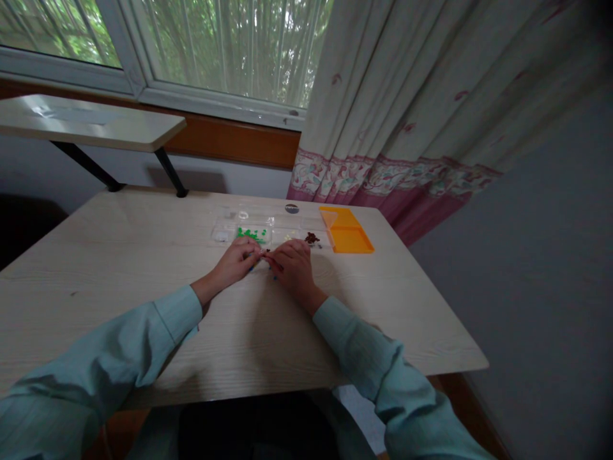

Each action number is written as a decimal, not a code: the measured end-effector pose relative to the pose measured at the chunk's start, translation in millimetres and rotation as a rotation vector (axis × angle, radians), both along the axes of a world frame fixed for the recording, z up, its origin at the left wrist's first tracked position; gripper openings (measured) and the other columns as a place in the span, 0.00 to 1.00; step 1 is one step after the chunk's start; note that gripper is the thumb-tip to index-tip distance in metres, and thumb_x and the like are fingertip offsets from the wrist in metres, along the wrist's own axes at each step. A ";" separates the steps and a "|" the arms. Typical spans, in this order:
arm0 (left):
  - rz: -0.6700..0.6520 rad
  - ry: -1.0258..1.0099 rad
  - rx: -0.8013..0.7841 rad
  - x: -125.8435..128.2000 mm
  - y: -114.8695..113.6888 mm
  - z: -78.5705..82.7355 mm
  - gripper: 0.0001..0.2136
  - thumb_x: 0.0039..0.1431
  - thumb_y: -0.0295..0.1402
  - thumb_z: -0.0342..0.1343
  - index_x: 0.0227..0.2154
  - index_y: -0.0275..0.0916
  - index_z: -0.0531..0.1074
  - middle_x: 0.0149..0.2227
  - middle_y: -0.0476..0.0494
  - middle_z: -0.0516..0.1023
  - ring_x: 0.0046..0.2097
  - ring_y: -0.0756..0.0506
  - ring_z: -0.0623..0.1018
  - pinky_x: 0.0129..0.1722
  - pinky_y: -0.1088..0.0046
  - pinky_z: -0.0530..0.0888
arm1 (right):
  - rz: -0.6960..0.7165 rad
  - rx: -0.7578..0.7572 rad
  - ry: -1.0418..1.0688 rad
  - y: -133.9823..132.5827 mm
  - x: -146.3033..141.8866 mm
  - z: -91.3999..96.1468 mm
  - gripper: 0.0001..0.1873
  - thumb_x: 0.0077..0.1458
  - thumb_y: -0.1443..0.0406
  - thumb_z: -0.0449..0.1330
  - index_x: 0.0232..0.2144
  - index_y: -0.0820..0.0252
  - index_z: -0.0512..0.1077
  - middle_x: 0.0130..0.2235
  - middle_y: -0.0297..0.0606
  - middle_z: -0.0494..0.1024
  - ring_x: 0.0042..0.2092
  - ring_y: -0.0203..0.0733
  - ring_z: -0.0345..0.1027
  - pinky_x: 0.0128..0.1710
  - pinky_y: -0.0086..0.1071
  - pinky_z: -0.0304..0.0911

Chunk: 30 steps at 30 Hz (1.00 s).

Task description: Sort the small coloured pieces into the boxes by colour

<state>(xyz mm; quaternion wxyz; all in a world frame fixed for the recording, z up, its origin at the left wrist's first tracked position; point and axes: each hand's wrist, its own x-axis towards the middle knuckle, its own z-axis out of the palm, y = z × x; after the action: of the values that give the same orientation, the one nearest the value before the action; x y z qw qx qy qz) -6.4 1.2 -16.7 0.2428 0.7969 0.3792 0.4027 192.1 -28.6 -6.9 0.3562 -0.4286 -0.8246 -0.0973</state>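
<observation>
My left hand (240,257) and my right hand (292,263) meet over the middle of the table, fingertips pinched close together. Something small and dark reddish shows between them, too small to make out. A few tiny blue bits (274,278) lie on the table just under the fingers. Right behind the hands is a clear compartment box (224,229). Small green pieces (251,234) fill one of its sections, and dark brown pieces (312,238) sit in another at the right. Some pale pieces (289,236) are partly hidden behind my right hand.
An orange plastic case (349,231) lies at the right of the clear box. A small dark round object (292,209) is at the back. A raised shelf (96,124) on black legs stands at the back left. The curtain (373,128) hangs behind the table's right corner.
</observation>
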 end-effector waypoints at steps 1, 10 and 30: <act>-0.010 0.007 -0.004 0.1 -0.3 0.8 0.18 0.66 0.45 0.49 0.32 0.39 0.77 0.36 0.43 0.74 0.43 0.44 0.73 0.48 0.62 0.70 | 0.001 0.012 0.000 -0.1 0.2 0.2 0.08 0.62 0.59 0.59 0.36 0.52 0.78 0.35 0.34 0.80 0.45 0.42 0.66 0.56 0.41 0.51; -0.011 0.057 0.035 2.2 -2.4 0.9 0.17 0.67 0.42 0.48 0.31 0.38 0.76 0.35 0.44 0.74 0.41 0.45 0.72 0.47 0.64 0.69 | 0.030 0.050 -0.035 1.6 3.6 1.0 0.07 0.62 0.62 0.59 0.35 0.52 0.78 0.36 0.33 0.80 0.45 0.42 0.66 0.59 0.42 0.50; 0.039 0.084 0.071 3.1 -2.7 -0.8 0.15 0.67 0.39 0.49 0.32 0.39 0.77 0.34 0.44 0.73 0.40 0.46 0.72 0.45 0.65 0.69 | -0.496 -0.113 0.112 56.5 92.1 -17.7 0.15 0.63 0.59 0.53 0.37 0.56 0.79 0.40 0.41 0.79 0.45 0.48 0.61 0.47 0.41 0.48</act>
<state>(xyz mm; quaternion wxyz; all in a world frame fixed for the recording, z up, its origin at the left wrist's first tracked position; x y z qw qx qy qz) -3.3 -1.5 -17.6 0.1903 0.8137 0.3900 0.3866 284.2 27.9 -24.5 0.3420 -0.6418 -0.6773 -0.1115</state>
